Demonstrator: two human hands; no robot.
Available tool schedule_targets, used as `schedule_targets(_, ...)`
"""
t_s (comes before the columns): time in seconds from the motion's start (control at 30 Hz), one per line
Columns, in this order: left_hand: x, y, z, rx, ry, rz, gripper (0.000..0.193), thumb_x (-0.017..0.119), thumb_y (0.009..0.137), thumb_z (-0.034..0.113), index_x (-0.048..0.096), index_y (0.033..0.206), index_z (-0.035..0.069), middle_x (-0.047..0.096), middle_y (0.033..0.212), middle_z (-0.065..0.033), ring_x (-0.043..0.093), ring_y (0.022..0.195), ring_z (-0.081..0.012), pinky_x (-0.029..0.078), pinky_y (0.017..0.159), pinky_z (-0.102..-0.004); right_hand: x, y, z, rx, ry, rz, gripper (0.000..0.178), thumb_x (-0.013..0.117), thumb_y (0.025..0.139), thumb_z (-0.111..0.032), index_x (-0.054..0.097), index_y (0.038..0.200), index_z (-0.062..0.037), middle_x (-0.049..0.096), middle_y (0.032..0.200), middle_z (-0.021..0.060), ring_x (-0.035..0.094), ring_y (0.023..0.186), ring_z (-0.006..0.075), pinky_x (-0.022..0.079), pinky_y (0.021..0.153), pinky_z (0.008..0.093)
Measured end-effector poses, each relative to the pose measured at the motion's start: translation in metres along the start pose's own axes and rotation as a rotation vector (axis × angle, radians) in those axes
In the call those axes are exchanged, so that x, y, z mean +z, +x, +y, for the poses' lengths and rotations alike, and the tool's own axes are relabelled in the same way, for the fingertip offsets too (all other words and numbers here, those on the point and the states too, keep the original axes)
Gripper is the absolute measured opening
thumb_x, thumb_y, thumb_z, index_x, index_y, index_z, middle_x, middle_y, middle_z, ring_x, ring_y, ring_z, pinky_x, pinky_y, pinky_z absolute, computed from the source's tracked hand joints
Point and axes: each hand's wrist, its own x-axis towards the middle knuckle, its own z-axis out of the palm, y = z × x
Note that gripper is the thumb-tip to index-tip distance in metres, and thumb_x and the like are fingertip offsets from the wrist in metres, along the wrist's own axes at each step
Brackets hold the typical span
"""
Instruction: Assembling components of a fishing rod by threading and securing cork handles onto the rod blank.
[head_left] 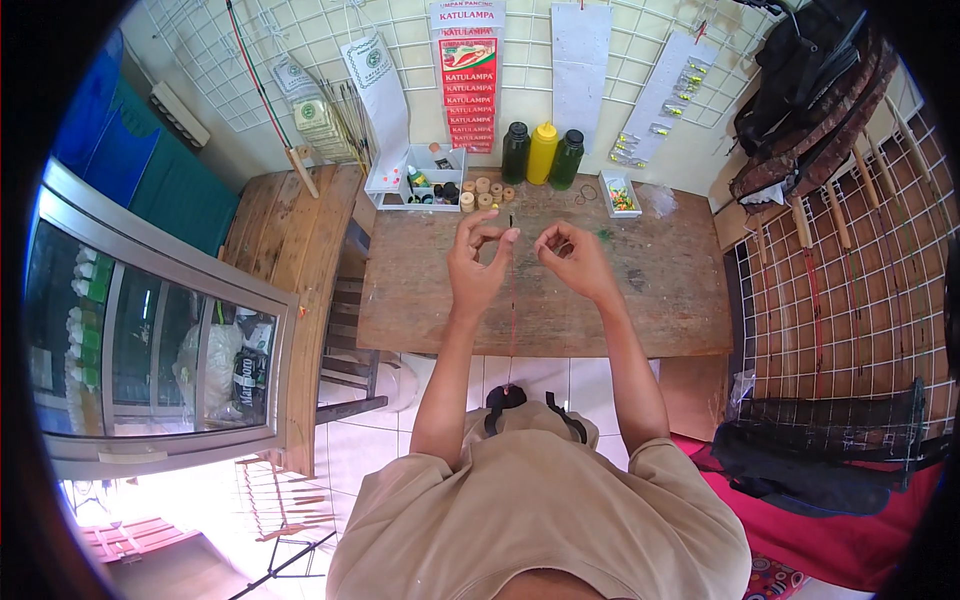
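A thin red rod (513, 300) with a black upper end rises from near my lap and passes between my hands above the wooden table. My left hand (478, 262) is bent into a pinch, its thumb tip right beside the rod; whether it touches the rod I cannot tell. To the right of the rod, my right hand (577, 258) has thumb and forefinger pressed together. Anything between the fingertips of either hand is too fine to make out.
On the table (640, 300), several wooden spools (483, 187) stand beside a white compartment box (420, 203). Behind them are two dark bottles and a yellow squeeze bottle (543, 152). A small white tray (620, 195) holds colourful bits. At left is a glass cabinet (160, 350).
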Motion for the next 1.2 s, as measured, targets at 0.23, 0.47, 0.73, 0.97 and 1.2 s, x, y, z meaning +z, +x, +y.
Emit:
schedule_targets(0.23,0.000,-0.007,-0.006,0.024,-0.043,0.067,0.028,0.064,0.084,-0.002,0.051,0.109,-0.002,0.065,0.087,-0.0085,0.063,0.083,-0.0122,0.049,0.076,-0.0241,0.005,-0.002,0.003,0.018,0.000,-0.013,0.013,0.066,0.076,-0.012,0.062,0.080,0.0002,0.064,0.071,0.0068,0.061,0.065,0.0122,0.048,0.063,0.0269)
schedule_targets(0.47,-0.008,-0.004,-0.007,-0.034,-0.012,0.061,0.014,0.063,0.086,-0.001,0.057,0.099,-0.001,0.065,0.091,-0.0085,0.064,0.090,-0.0155,0.049,0.078,-0.0249,0.007,0.000,0.018,0.002,0.013,0.020,0.011,0.064,0.078,-0.010,0.059,0.079,0.0001,0.063,0.071,0.0064,0.060,0.065,0.0119,0.048,0.063,0.0269)
schedule_targets(0.73,-0.009,-0.009,-0.010,0.000,-0.071,0.082,0.015,0.063,0.084,-0.003,0.058,0.099,-0.003,0.065,0.087,-0.0074,0.064,0.085,-0.0124,0.048,0.077,-0.0227,0.002,0.007,0.045,0.076,0.285,0.197,0.011,0.062,0.078,-0.010,0.056,0.078,-0.0016,0.059,0.071,0.0012,0.052,0.065,0.0067,0.043,0.061,0.0232)
schedule_targets(0.97,-0.011,-0.019,-0.008,-0.053,-0.039,0.042,0.020,0.060,0.084,-0.003,0.058,0.104,-0.002,0.064,0.087,-0.0073,0.062,0.084,-0.0118,0.047,0.076,-0.0231,0.016,0.000,0.051,0.065,0.135,0.182,0.013,0.063,0.077,-0.011,0.056,0.077,-0.0007,0.059,0.068,0.0038,0.055,0.063,0.0097,0.045,0.060,0.0254)
schedule_targets(1.2,-0.009,-0.023,0.025,0.088,0.053,-0.090,0.033,0.063,0.086,0.016,0.058,0.114,0.002,0.066,0.091,-0.0077,0.062,0.087,-0.0153,0.045,0.081,-0.0288,0.026,0.002,0.029,0.059,-0.121,0.265,0.021,0.068,0.071,-0.015,0.055,0.073,0.0012,0.060,0.064,0.0120,0.060,0.061,0.0207,0.047,0.059,0.0318)
